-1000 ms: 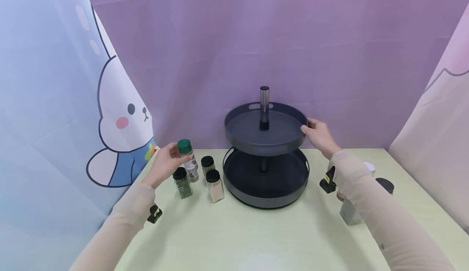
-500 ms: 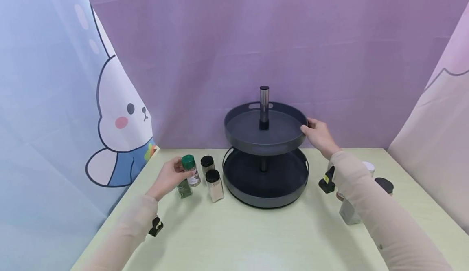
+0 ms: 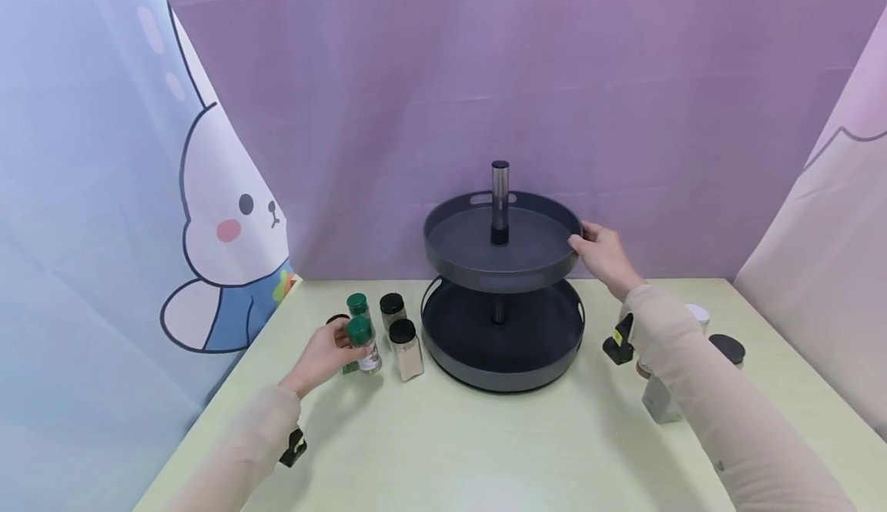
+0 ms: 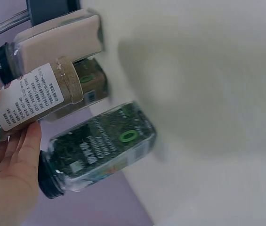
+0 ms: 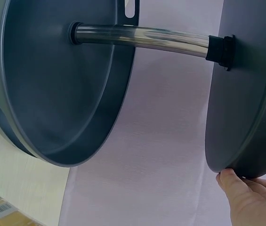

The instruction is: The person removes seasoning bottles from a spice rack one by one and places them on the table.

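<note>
My left hand [image 3: 324, 356] grips a green-capped spice jar [image 3: 369, 359]. In the left wrist view this spice jar [image 4: 36, 96] is tilted, shows a white printed label and holds brown contents. Close by it stands a black-capped jar of green herbs [image 4: 100, 143], mostly hidden by my hand in the head view. Another green-capped jar [image 3: 357, 304] stands behind. To the right are a jar of pale powder [image 3: 409, 358] and a second black-capped jar [image 3: 392, 308]. My right hand [image 3: 604, 254] pinches the rim of the dark grey upper tray [image 3: 478, 246] on a two-tier stand.
Below sits the lower tray [image 3: 499, 377] of the stand, joined by a central metal post [image 3: 500, 196]. Several more containers, including a black-lidded one [image 3: 728, 349] and a white-lidded one [image 3: 698, 315], are partly hidden by my right forearm. A purple curtain [image 3: 388, 112] hangs behind the table.
My left hand has lowered the green-capped jar and brought it nearer to me, uncovering another green-capped jar behind. My right hand and the stand have stayed in place.
</note>
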The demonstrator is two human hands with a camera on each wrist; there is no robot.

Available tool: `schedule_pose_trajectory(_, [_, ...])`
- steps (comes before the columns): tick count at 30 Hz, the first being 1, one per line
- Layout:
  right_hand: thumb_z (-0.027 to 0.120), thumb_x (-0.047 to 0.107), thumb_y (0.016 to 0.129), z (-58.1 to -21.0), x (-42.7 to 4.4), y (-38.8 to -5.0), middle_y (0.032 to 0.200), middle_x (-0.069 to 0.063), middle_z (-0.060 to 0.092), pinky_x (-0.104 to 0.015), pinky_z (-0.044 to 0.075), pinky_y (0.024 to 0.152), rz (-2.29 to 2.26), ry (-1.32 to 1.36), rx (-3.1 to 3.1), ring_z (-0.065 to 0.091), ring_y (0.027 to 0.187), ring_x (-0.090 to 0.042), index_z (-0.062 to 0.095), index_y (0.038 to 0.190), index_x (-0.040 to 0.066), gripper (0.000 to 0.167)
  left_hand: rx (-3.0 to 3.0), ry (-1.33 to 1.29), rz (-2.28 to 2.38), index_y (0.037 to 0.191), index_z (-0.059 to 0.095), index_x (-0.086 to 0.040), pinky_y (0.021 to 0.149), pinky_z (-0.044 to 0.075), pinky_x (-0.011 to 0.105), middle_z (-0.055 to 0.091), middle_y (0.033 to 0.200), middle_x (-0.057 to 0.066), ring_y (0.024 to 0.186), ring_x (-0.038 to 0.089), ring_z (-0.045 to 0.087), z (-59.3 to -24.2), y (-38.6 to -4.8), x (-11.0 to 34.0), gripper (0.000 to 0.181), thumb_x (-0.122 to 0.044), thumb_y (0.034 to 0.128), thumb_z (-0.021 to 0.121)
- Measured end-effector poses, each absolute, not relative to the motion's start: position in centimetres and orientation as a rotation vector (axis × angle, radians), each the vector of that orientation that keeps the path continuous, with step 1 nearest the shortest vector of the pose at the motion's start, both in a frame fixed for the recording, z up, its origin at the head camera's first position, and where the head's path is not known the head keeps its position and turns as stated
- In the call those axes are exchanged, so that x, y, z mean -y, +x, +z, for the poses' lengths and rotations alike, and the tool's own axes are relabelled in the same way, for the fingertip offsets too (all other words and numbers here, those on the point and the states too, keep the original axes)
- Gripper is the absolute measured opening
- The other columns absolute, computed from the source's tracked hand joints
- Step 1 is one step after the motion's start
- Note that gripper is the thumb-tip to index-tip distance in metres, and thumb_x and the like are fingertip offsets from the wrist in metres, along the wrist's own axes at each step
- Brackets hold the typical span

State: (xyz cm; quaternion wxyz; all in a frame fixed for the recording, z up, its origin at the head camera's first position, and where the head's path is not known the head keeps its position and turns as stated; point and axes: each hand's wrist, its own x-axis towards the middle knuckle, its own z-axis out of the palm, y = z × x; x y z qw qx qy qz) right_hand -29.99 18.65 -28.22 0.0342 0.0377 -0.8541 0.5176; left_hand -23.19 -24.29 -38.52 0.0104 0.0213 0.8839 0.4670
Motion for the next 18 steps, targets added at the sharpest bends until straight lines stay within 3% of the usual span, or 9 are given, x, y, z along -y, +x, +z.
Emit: schedule_pose_trajectory(18, [0.037, 0.02, 0.094, -28.2, -18.8, -29.9, 0.144, -0.02, 0.034, -0.047, 0.029, 0.11, 1.603, 0.131, 2.622, 0.034, 0.132, -0.03, 0.021, 0.145, 0.001, 0.056, -2.73, 0.0, 1.472, 0.116, 0.05, 0.003, 0.09, 0.051, 0.039, 0.058, 0.118, 0.02, 0.109, 0.031, 0.058, -41.0, -22.8, 24.1, 0.048, -0.008, 0.0755, 0.073])
